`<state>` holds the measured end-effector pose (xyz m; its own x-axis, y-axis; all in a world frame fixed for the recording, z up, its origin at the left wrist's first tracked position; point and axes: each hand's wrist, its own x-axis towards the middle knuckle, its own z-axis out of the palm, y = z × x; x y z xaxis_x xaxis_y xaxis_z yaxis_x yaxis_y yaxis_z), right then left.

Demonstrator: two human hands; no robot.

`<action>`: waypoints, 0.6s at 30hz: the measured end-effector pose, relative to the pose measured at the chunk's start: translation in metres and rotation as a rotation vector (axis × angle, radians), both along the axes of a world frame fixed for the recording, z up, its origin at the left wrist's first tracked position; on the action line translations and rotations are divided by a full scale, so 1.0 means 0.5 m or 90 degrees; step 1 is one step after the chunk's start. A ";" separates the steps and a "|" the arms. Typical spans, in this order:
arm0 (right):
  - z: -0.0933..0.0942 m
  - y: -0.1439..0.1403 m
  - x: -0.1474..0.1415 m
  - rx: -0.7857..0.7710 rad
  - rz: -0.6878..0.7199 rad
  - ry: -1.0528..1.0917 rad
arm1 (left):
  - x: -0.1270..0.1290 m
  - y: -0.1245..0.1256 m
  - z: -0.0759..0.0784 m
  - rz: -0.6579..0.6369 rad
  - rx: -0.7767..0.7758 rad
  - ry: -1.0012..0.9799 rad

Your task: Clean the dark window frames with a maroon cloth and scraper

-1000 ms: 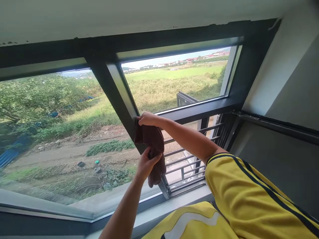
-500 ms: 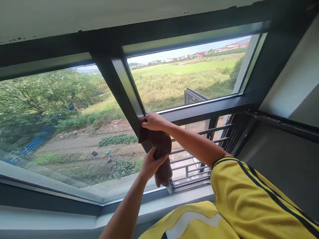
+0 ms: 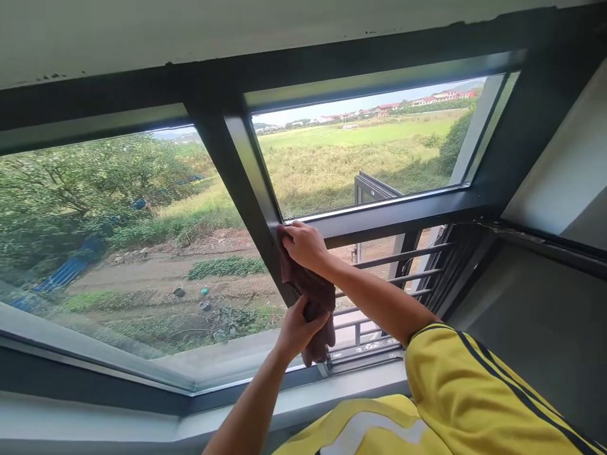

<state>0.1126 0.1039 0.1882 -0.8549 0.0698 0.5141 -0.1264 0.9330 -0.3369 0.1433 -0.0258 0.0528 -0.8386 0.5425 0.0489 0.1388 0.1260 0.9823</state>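
Daylight filled dark-framed windows — trees at nine o'clock, a field at one — and a grey wall stood at four.

Hands: two, left hand and right hand. Bare forearms: two. Cloth: one. Shirt: one. Sleeves in view: one. Open window outside: one. Green container outdoors: one. Dark containers outdoors: two.

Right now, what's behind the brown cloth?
The dark window post passes behind the brown cloth; railing bars show past the cloth's right edge. Whatever it directly covers can't be seen.
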 end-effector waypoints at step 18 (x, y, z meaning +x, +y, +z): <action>0.097 -0.076 -0.037 -0.015 -0.070 0.118 | 0.020 -0.052 0.036 0.140 0.145 -0.016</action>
<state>0.0943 0.0658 0.2369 -0.7324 0.1708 0.6591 -0.0865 0.9368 -0.3389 0.1534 -0.0518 0.0711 -0.9374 0.3250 0.1253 0.1073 -0.0728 0.9916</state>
